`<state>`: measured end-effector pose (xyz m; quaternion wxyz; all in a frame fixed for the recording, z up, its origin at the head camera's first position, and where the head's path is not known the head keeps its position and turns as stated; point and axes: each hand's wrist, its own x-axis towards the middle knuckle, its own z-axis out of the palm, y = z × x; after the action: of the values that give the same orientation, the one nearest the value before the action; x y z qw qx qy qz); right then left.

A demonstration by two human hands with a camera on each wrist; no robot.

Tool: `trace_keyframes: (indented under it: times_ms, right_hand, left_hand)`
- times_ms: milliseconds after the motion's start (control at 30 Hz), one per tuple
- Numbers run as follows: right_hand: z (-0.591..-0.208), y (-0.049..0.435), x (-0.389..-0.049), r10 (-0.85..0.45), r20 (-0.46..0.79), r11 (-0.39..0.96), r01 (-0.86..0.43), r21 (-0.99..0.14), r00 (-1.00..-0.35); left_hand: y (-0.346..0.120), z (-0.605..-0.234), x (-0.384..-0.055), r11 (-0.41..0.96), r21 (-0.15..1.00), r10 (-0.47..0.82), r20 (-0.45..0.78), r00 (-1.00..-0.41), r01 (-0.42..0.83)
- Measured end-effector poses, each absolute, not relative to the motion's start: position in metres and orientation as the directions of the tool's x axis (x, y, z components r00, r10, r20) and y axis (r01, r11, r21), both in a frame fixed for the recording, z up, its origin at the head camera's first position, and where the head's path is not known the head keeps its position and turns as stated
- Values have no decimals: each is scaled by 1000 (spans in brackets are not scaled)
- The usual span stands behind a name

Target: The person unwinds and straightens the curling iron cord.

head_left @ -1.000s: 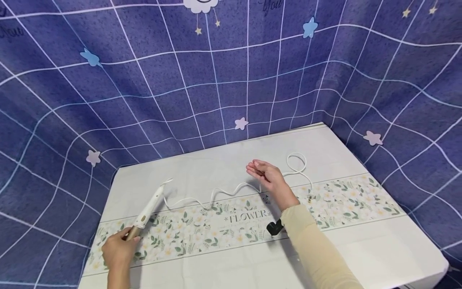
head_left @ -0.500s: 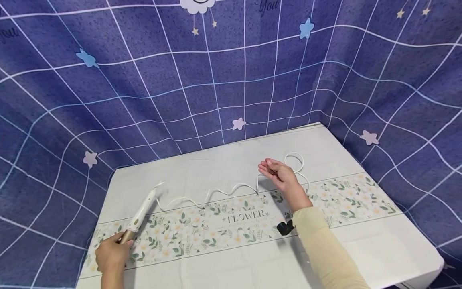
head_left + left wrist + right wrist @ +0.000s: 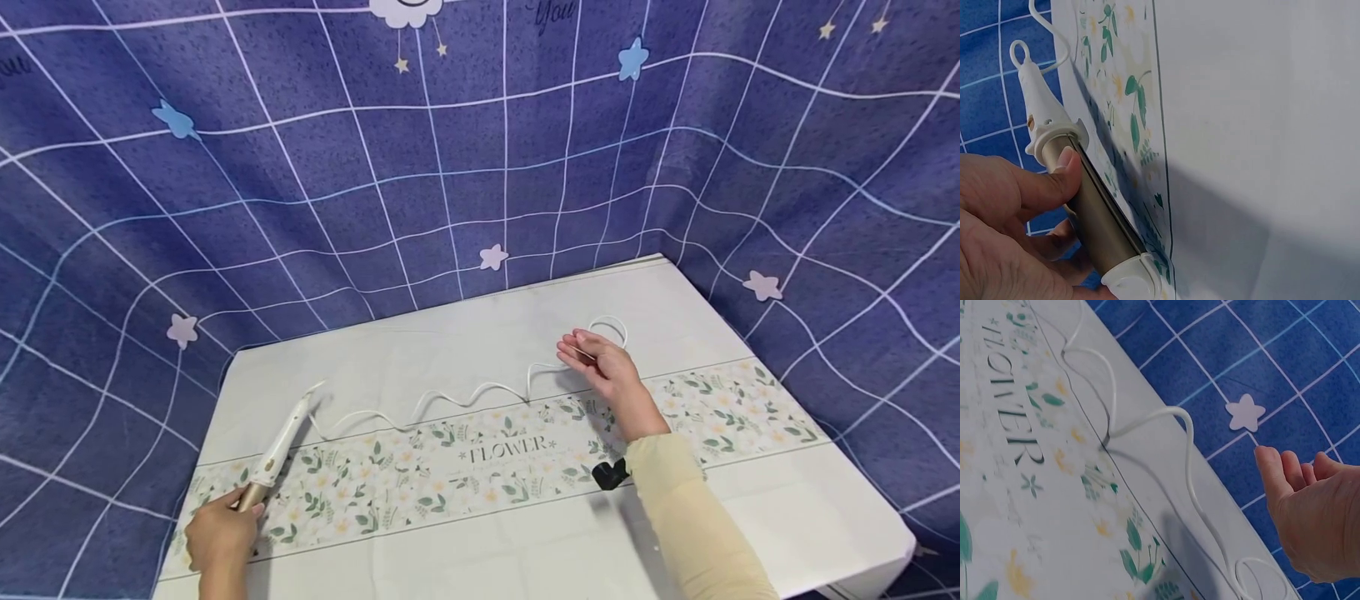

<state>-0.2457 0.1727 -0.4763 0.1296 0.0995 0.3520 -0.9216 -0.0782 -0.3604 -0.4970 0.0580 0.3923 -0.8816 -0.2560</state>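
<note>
A curling iron (image 3: 279, 446) with a white handle and a gold-coloured barrel is in my left hand (image 3: 221, 532), at the left of the table. In the left wrist view, the thumb and fingers of that hand (image 3: 1029, 200) grip the barrel (image 3: 1094, 206), and the white handle (image 3: 1044, 103) points away. The white cord (image 3: 450, 402) runs in waves from the handle across the table to a loop. Near the loop my right hand (image 3: 609, 375) hovers, its fingers extended and slightly bent, holding nothing. The right wrist view shows this hand (image 3: 1316, 512) apart from the cord (image 3: 1190, 462).
A white tablecloth (image 3: 465, 554) with a floral band marked FLOWER covers the table. Behind it and at both sides hangs a blue gridded curtain (image 3: 420, 208) with stars. A black device (image 3: 609, 475) sits at my right wrist.
My right hand has moved to the right along the cord, fingers still extended. My left hand has shifted slightly left and nearer with the curling iron. The head view has turned a little.
</note>
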Motion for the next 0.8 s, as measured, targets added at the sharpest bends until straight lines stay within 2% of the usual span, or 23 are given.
trace_keyframes:
  times_ms: [167, 800]
  right_hand:
    - [-478, 184, -242, -158, -293, -734, 310, -604, -943]
    - [-483, 217, -232, -91, -350, -792, 281, -542, -932]
  left_hand:
    - [-363, -499, -79, 535, 497, -739, -115, -663, -683]
    - [-370, -503, -85, 527, 466, -744, -150, -651, -710]
